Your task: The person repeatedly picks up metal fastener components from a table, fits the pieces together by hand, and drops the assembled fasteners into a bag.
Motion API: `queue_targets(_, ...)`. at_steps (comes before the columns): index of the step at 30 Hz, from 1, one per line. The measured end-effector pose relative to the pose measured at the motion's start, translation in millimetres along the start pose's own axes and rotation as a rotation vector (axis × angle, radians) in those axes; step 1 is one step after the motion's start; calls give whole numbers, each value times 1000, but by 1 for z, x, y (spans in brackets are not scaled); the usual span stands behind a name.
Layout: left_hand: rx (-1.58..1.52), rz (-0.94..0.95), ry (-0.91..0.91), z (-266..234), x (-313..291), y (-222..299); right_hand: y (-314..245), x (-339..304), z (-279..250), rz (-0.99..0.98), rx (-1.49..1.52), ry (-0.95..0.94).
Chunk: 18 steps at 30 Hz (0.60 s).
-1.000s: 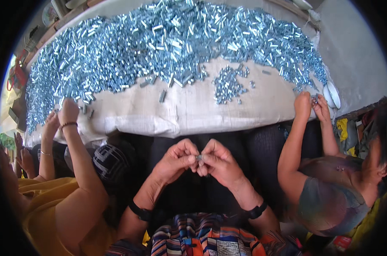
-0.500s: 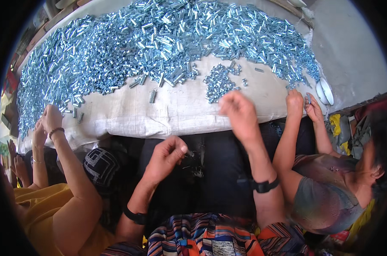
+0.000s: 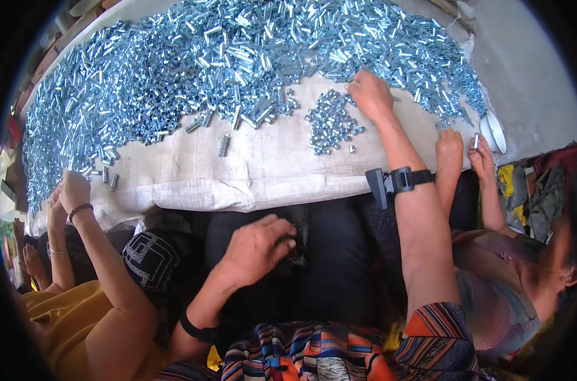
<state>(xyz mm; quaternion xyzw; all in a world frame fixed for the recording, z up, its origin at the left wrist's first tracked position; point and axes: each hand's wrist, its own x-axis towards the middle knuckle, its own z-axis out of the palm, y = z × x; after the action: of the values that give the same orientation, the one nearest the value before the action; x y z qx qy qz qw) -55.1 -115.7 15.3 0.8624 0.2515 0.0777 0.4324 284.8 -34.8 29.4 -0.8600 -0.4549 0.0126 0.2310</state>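
A wide heap of shiny bluish metal sleeves and nuts (image 3: pixel 237 57) covers a pale sackcloth (image 3: pixel 263 171) on the table. A small separate cluster of nuts (image 3: pixel 330 120) lies near its front. My right hand (image 3: pixel 371 95) is stretched out, palm down, with its fingers on the parts at the heap's edge, just right of that cluster. A black band (image 3: pixel 400 181) sits on that wrist. My left hand (image 3: pixel 260 244) lies low over the dark cloth on my lap, fingers curled; whether it holds anything is hidden.
A person in yellow (image 3: pixel 66 324) sits on my left with raised hands (image 3: pixel 72 190) at the cloth's edge. On my right another person's hands (image 3: pixel 466 149) hold a small metal piece beside a white bowl (image 3: pixel 495 130).
My hands, first joined on a small piece before my chest, have parted. The right one has reached forward to the heap, and the left one has dropped to my lap.
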Motion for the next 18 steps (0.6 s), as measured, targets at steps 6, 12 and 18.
queue_targets(6, 34, 52, 279, -37, 40, 5, 2, 0, 12, 37, -79, -92)
queue_targets(12, 275, 131, 508, -40, 118, -6, 4, -26, 13, 36, 448, 67)
queue_targets(18, 428, 84, 530, -32, 175, -27, -15, -86, -1, 71, 1112, 8)
